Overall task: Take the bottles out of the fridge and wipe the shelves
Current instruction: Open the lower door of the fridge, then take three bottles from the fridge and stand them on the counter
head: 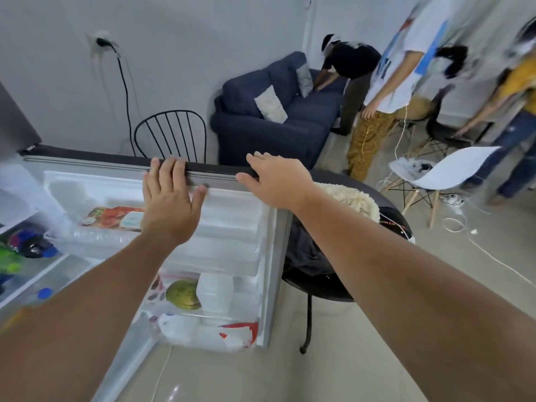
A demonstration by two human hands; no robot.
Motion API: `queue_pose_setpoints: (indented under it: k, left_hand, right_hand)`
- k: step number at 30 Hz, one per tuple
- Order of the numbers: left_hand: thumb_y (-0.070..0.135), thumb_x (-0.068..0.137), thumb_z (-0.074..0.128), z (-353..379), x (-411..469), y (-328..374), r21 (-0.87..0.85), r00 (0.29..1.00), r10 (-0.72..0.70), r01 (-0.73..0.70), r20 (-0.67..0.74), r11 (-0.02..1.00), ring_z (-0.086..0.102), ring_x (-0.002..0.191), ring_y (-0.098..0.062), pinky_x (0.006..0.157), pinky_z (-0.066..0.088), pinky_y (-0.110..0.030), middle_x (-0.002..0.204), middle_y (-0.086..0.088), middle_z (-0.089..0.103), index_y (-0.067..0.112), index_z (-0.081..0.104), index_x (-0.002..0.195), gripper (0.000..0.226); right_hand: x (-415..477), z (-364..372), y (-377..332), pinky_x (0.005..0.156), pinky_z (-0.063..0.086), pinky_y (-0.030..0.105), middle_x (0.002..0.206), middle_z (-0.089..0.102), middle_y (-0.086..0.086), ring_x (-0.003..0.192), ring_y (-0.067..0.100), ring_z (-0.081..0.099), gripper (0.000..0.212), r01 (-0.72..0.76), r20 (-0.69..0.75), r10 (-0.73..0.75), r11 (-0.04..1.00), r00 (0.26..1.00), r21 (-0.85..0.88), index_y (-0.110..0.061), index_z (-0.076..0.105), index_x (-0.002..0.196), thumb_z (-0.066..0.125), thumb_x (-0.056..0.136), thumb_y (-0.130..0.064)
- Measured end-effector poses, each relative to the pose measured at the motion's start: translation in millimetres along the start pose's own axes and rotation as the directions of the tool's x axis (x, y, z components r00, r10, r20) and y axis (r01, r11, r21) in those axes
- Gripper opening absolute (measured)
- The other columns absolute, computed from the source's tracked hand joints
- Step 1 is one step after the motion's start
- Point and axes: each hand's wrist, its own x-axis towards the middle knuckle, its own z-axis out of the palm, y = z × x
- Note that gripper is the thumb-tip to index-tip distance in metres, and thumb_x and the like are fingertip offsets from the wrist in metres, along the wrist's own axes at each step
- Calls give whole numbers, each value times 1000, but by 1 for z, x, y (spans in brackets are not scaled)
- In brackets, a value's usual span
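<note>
Right now, near to far:
Left hand (169, 198): fingers draped over the top edge of the open white fridge door (232, 227), loosely curled on it, holding nothing else.
Right hand (271, 181): flat on the same edge, fingers spread, empty.
Bottles: blue-capped clear plastic bottles (43, 294) lie on the white fridge shelves (37, 274), down and to the left of both hands.
Nearer hand: the left, by my judgement.
Beyond: black wire-back chair (171, 134), dark blue sofa (278, 111).
</note>
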Motion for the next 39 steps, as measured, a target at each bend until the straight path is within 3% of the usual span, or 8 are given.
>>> queue_pose_setpoints:
  k: [9, 13, 18, 22, 26, 30, 34, 39]
  left_hand:
    - [62, 100, 19, -10, -1, -3, -3, 994, 44, -44, 98, 999, -3, 155, -30, 125, 4, -52, 168, -13, 11, 10, 9, 159, 80]
    - [56, 102, 19, -44, -48, -13, -90, 999, -50, 50, 9, 995, -9, 155, -26, 125, -2, -44, 170, -10, -7, 10, -6, 159, 78]
    - [57, 102, 31, -90, -178, -59, -113, 954, -295, 298, 46, 948, -28, 147, -10, 120, -12, -33, 163, 8, -28, 25, -29, 152, 85]
    - [58, 101, 28, -100, -278, -118, 9, 900, -408, 412, 155, 911, -46, 136, 0, 120, -17, -30, 149, 16, -48, 30, -46, 138, 87]
    - [59, 97, 31, -86, -328, -198, 56, 825, -532, 532, 192, 845, -18, 153, -14, 123, -10, -31, 158, 7, -33, 26, -46, 138, 93]
    - [57, 80, 49, -53, -341, -274, 34, 794, -584, 587, 172, 809, 45, 141, -25, 118, 30, -32, 161, -6, 35, 22, -20, 156, 109]
    - [53, 88, 49, -11, -314, -354, 59, 755, -629, 631, 183, 774, 21, 153, -21, 123, 23, -38, 167, 2, 8, 29, -26, 152, 101]
    - [51, 98, 47, 24, -239, -457, -33, 683, -724, 729, 99, 683, 6, 154, -17, 124, 15, -36, 169, -1, 6, 26, -7, 159, 86]
  right_hand:
    - [-5, 4, 6, 114, 31, 41, 158, 35, 1, 144, 22, 34, 71, -13, -35, 13, 1000, 999, -5, -17, 26, 154, 23, 98, -61]
    - [-18, 22, -16, 119, 22, 51, 157, 36, 12, 147, 28, 28, 69, -90, -269, 87, 996, 959, 3, -6, 28, 153, 24, 97, -48]
    - [-69, 48, -137, 114, 31, 50, 141, 52, 17, 135, 35, 41, 59, 158, -428, -1, 930, 904, 331, -1, 44, 141, 44, 94, -35]
    - [-101, 98, -241, 100, 47, 47, 127, 61, 9, 119, 29, 55, 54, 349, -300, -235, 838, 925, 420, -5, 56, 131, 50, 89, -39]
    - [-88, 152, -319, 91, 53, 32, 126, 61, -2, 115, 20, 58, 52, 382, -143, -359, 794, 922, 472, -17, 57, 129, 60, 82, -39]
    - [-32, 204, -391, 100, 48, 29, 135, 55, 0, 125, 19, 52, 60, 372, -24, -422, 767, 906, 523, -17, 50, 136, 65, 83, -40]
    - [60, 265, -460, 111, 39, 33, 152, 38, 6, 138, 23, 37, 73, 328, 7, -397, 769, 918, 548, -18, 36, 146, 59, 85, -51]
    - [174, 325, -530, 120, 23, 37, 163, 15, 8, 149, 26, 16, 93, 269, -7, -321, 782, 947, 562, -30, 20, 154, 70, 79, -53]
